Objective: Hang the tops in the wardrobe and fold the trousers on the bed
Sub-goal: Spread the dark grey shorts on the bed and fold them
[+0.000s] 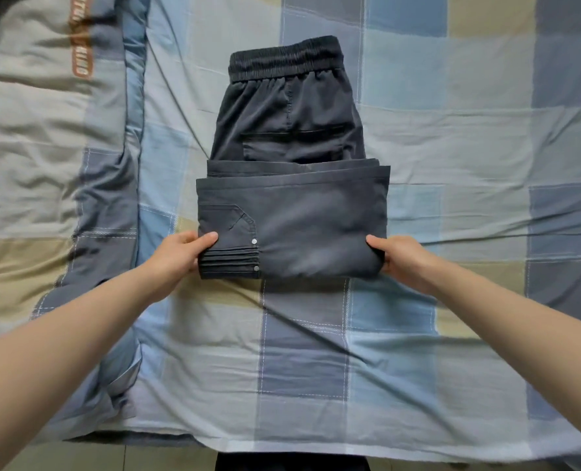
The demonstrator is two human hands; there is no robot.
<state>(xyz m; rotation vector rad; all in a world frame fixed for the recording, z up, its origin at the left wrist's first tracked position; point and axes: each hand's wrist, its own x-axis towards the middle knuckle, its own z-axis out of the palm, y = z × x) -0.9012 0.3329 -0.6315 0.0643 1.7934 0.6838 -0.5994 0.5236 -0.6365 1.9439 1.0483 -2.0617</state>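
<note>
Dark grey trousers (292, 198) lie in the middle of the bed (452, 164), elastic waistband at the far end. Their legs are folded up into a thick bundle that covers the near half. My left hand (180, 254) grips the bundle's near left corner, thumb on top beside the ribbed patch with metal studs. My right hand (396, 258) grips the near right corner, thumb on top and fingers tucked under the fold. No tops or wardrobe are in view.
A checked blue, grey and beige sheet covers the bed. A folded quilt (44, 147) with orange lettering lies along the left side. The bed's near edge (282, 447) and a strip of floor show at the bottom.
</note>
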